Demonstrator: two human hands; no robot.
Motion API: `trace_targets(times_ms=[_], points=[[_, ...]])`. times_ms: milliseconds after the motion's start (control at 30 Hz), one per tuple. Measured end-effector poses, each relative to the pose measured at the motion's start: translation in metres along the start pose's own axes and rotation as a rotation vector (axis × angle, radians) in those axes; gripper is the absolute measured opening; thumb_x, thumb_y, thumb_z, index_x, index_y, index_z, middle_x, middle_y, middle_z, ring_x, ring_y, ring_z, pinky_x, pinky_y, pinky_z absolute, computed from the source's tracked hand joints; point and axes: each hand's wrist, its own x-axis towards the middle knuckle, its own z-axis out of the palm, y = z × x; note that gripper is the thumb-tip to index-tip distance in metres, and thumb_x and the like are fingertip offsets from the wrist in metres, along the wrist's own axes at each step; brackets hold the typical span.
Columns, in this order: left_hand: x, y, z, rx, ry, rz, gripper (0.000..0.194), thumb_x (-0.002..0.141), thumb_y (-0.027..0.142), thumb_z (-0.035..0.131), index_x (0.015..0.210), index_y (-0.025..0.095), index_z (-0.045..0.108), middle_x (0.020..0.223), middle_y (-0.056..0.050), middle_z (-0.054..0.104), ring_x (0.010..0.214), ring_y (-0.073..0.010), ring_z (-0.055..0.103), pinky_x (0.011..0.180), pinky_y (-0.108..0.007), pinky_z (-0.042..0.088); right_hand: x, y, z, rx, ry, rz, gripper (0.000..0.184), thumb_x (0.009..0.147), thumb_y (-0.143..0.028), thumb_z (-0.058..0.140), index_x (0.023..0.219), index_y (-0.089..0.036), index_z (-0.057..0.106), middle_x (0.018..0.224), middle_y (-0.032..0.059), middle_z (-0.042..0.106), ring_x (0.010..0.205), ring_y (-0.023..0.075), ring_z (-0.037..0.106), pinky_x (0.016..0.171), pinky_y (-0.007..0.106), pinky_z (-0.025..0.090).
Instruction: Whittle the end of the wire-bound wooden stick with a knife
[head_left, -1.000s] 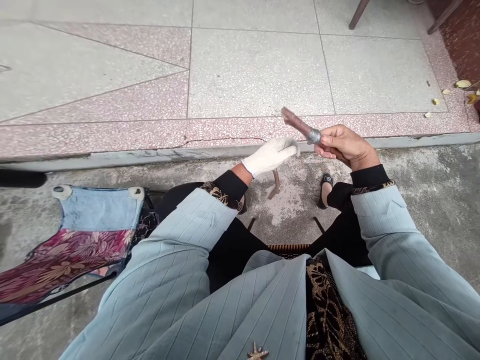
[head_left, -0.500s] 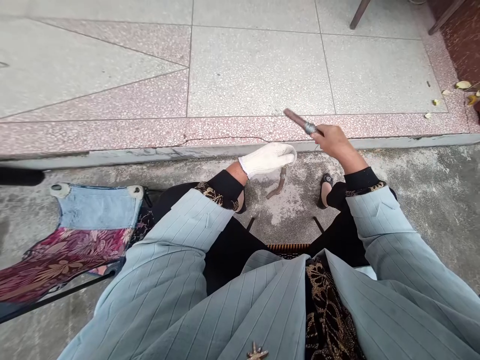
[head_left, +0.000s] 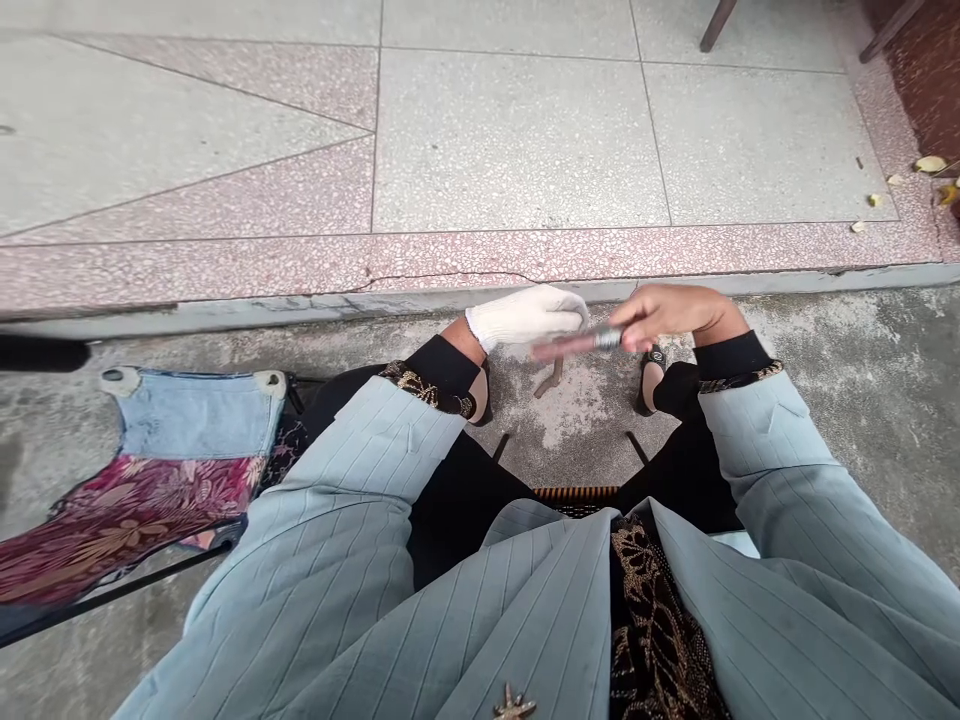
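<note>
The bare right hand (head_left: 664,312) is clamped on a brown stick (head_left: 564,346) reaching toward the gloved left hand (head_left: 529,315), whose grip I can't make out; silvery wire (head_left: 608,339) already wraps the stick, and what's left isn't clear.

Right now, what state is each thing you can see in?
Left hand: gloved, curled
Right hand: bare, gripping the stick
Stick: held, roughly level, motion-blurred
Silvery wrap: around the stick
Bent stick: partly hidden, can't tell if held
Cloth: spread out
Ledge: cracked
Yellow bits: scattered at right
</note>
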Motion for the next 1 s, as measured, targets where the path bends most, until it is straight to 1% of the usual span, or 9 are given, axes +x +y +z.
trace_targets(times_ms=[133, 200, 367, 500, 633, 733, 833, 933, 1000], points=[[0.0, 0.001, 0.0, -0.286, 0.161, -0.063, 0.022, 0.095, 0.031, 0.049, 0.087, 0.015, 0.062, 0.063, 0.001, 0.051, 0.051, -0.0082, 0.039, 0.052, -0.023, 0.035, -0.017, -0.002, -0.004, 0.228, 0.665, -0.219, 0.05, 0.081, -0.064, 0.078, 0.086, -0.015, 0.067, 0.073, 0.0011, 0.063, 0.055, 0.0082, 0.048, 0.05, 0.022, 0.038], [0.0, 0.007, 0.001, -0.321, 0.159, -0.076, 0.019, 0.093, 0.028, 0.051, 0.083, 0.016, 0.061, 0.064, 0.001, 0.053, 0.051, -0.008, 0.039, 0.05, -0.023, 0.034, -0.015, -0.002, -0.005, 0.284, 0.896, -0.233, 0.052, 0.081, -0.067, 0.077, 0.085, -0.017, 0.063, 0.073, 0.0014, 0.061, 0.056, 0.0091, 0.049, 0.049, 0.022, 0.039], [-0.001, 0.025, 0.003, -0.215, 0.095, -0.079, 0.016, 0.088, 0.025, 0.055, 0.084, 0.014, 0.065, 0.068, -0.002, 0.062, 0.056, -0.0089, 0.046, 0.056, -0.023, 0.039, 0.006, 0.003, -0.006, 0.257, 1.027, -0.168, 0.053, 0.083, -0.067, 0.075, 0.078, -0.019, 0.057, 0.071, 0.0018, 0.058, 0.056, 0.0094, 0.049, 0.048, 0.022, 0.039], [0.001, 0.022, 0.006, -0.117, 0.045, -0.02, 0.024, 0.089, 0.033, 0.053, 0.086, 0.014, 0.067, 0.078, -0.003, 0.066, 0.066, -0.0111, 0.053, 0.065, -0.023, 0.042, 0.015, 0.008, -0.007, 0.136, 1.029, -0.051, 0.051, 0.089, -0.066, 0.067, 0.079, -0.017, 0.06, 0.068, 0.0028, 0.058, 0.054, 0.0099, 0.046, 0.05, 0.023, 0.038], [0.005, 0.01, 0.012, 0.029, 0.018, 0.0, 0.031, 0.092, 0.04, 0.049, 0.09, 0.016, 0.067, 0.082, -0.002, 0.067, 0.073, -0.0136, 0.057, 0.071, -0.024, 0.043, 0.017, 0.011, -0.012, -0.26, 0.979, 0.262, 0.046, 0.093, -0.057, 0.064, 0.09, -0.012, 0.073, 0.067, 0.0054, 0.062, 0.057, 0.0135, 0.05, 0.055, 0.027, 0.039], [0.006, 0.005, 0.017, 0.183, -0.011, -0.01, 0.032, 0.093, 0.038, 0.046, 0.091, 0.016, 0.069, 0.083, -0.002, 0.067, 0.073, -0.0147, 0.057, 0.071, -0.025, 0.041, 0.019, 0.011, -0.01, -0.522, 0.627, 0.477, 0.035, 0.089, -0.047, 0.071, 0.096, -0.014, 0.078, 0.081, 0.0095, 0.07, 0.07, 0.0203, 0.06, 0.063, 0.032, 0.045], [0.004, 0.006, 0.019, 0.278, -0.094, 0.013, 0.031, 0.093, 0.036, 0.045, 0.087, 0.017, 0.069, 0.078, -0.002, 0.065, 0.068, -0.0143, 0.054, 0.067, -0.026, 0.038, 0.023, 0.011, -0.003, -0.536, 0.299, 0.482, 0.026, 0.089, -0.041, 0.075, 0.101, -0.018, 0.078, 0.097, 0.0088, 0.073, 0.086, 0.0251, 0.067, 0.072, 0.034, 0.053], [0.001, 0.008, 0.013, 0.217, -0.119, 0.011, 0.026, 0.091, 0.032, 0.048, 0.085, 0.017, 0.068, 0.077, -0.001, 0.064, 0.068, -0.0132, 0.053, 0.066, -0.025, 0.038, 0.021, 0.008, 0.003, -0.461, 0.194, 0.406, 0.028, 0.096, -0.043, 0.07, 0.108, -0.019, 0.074, 0.11, 0.0057, 0.072, 0.094, 0.0221, 0.068, 0.08, 0.033, 0.057], [0.0, 0.009, 0.007, 0.093, -0.075, -0.035, 0.02, 0.089, 0.029, 0.053, 0.085, 0.016, 0.068, 0.078, 0.0, 0.064, 0.069, -0.012, 0.053, 0.066, -0.024, 0.039, 0.013, 0.004, 0.002, -0.416, 0.147, 0.356, 0.033, 0.093, -0.049, 0.072, 0.104, -0.018, 0.076, 0.1, 0.0035, 0.073, 0.087, 0.0188, 0.068, 0.077, 0.029, 0.056]])
